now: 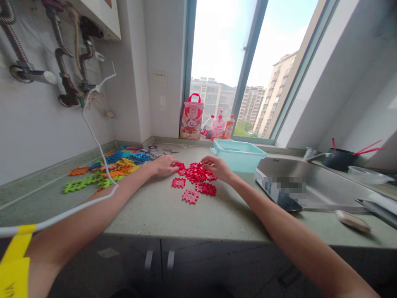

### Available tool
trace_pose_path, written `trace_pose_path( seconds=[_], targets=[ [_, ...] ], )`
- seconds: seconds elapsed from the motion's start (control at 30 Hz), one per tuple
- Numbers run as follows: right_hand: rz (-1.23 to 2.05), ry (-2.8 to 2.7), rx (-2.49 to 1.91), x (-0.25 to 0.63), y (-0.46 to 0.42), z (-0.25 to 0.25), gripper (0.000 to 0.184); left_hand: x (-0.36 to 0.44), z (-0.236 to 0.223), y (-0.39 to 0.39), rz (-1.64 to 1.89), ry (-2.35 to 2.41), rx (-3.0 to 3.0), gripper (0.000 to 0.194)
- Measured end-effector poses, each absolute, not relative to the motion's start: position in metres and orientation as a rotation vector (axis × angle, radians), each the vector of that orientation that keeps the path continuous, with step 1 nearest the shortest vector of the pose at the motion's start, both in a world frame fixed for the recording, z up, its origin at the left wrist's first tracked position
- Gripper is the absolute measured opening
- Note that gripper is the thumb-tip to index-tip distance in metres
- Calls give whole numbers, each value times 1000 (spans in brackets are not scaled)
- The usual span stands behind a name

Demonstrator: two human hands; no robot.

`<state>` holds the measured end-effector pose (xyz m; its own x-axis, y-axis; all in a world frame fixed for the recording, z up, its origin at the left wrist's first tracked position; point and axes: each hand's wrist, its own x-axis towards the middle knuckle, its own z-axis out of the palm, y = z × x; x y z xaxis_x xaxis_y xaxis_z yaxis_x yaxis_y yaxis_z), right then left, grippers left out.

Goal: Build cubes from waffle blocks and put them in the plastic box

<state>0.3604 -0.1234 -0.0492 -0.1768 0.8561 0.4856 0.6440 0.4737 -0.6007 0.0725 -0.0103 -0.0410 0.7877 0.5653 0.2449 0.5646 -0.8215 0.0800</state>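
Red interlocking plastic building pieces point(195, 173) lie in a loose heap on the counter, between my two hands. My left hand point(163, 165) is at the heap's left edge, its fingers curled onto a red piece point(180, 167). From the right, my right hand point(216, 166) reaches over the heap with thumb and fingers pinched at a red piece, which they partly hide. A few red pieces lie apart nearer the front, among them a square one with a cut-out point(190, 196). Behind my right hand stands a light teal plastic tub point(238, 153).
Blue, orange, yellow and green pieces point(107, 169) are spread at the left. A white cable point(96, 140) hangs across my left forearm. To the right are a steel sink point(313, 188), a phone point(279, 196) on its edge and a soap bar point(352, 220). Bottles point(218, 127) line the windowsill.
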Motion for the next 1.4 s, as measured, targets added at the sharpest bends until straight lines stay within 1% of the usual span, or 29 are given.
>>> trace_pose_path(
  seconds=[0.1,0.2,0.4,0.5,0.6,0.67,0.73,0.83,0.9,1.07,1.2,1.4],
  targets=[
    [169,-2058,-1304,351,-128,-49,19,74,-40,-14,418,865,2931,42],
    [105,-2236,-1271,353,-140,-38,25,74,-41,-15,427,823,2915,40],
    [405,-2421,-1249,363,-161,-18,36,67,-34,-17,356,875,2876,42],
    [424,-2424,-1273,362,-160,-20,42,63,-30,-18,336,882,2888,41],
    [326,-2437,-1282,361,-156,-26,39,60,-29,-17,358,826,2951,41],
    [238,-2427,-1314,360,-154,-28,35,60,-30,-17,351,802,2935,48],
    [168,-2374,-1362,359,-155,-28,37,61,-32,-17,334,804,2880,53],
    [111,-2271,-1380,357,-157,-28,42,61,-32,-17,341,784,2833,52],
    [107,-2247,-1352,354,-158,-28,41,61,-33,-17,359,769,2829,52],
    [105,-2355,-1300,348,-157,-32,32,61,-33,-18,373,764,2845,52],
    [66,-2385,-1268,352,-158,-29,37,63,-33,-21,370,803,2793,55],
    [139,-2446,-1286,360,-155,-31,37,61,-24,-22,326,988,2811,58]
  ],
)
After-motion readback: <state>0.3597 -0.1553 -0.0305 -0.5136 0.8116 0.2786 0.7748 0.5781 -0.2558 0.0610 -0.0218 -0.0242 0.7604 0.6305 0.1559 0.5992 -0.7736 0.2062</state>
